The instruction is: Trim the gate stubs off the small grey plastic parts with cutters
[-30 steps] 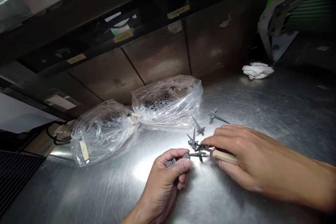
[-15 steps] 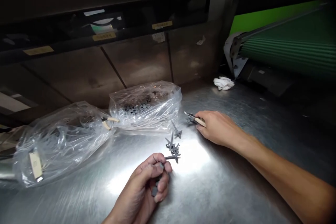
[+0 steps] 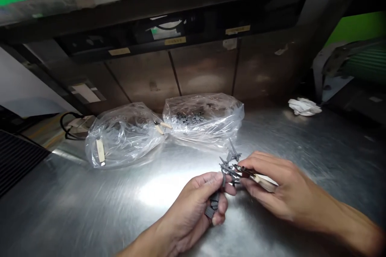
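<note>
Above the metal table (image 3: pixel 120 204), near its middle, a thin grey piece (image 3: pixel 223 179) is pinched between thumb and forefinger of the left hand (image 3: pixel 194 202), while small grey blocks (image 3: pixel 210 211) are kept under that hand's curled fingers. By the right hand (image 3: pixel 286 180), whose fingers are closed around the cream handles, a pair of cutters (image 3: pixel 261 182) is held with its tip pointed toward the left hand, among the grey parts. Whether anything is gripped between the cutter's jaws cannot be told, since the parts overlap there. Just beyond the fingertips, a spiky grey part (image 3: pixel 233 153) is seen, with its thin point directed away from the hands.

Farther back, a clear plastic bag (image 3: pixel 208 128) is filled in part with grey pieces (image 3: pixel 189 119). To its left a second clear bag (image 3: pixel 126 144) is placed, and by the gap between them another cream-handled tool (image 3: pixel 163 127) is laid. On the right, a crumpled white cloth (image 3: pixel 304 107) is left on the table near a green conveyor (image 3: pixel 366 62).
</note>
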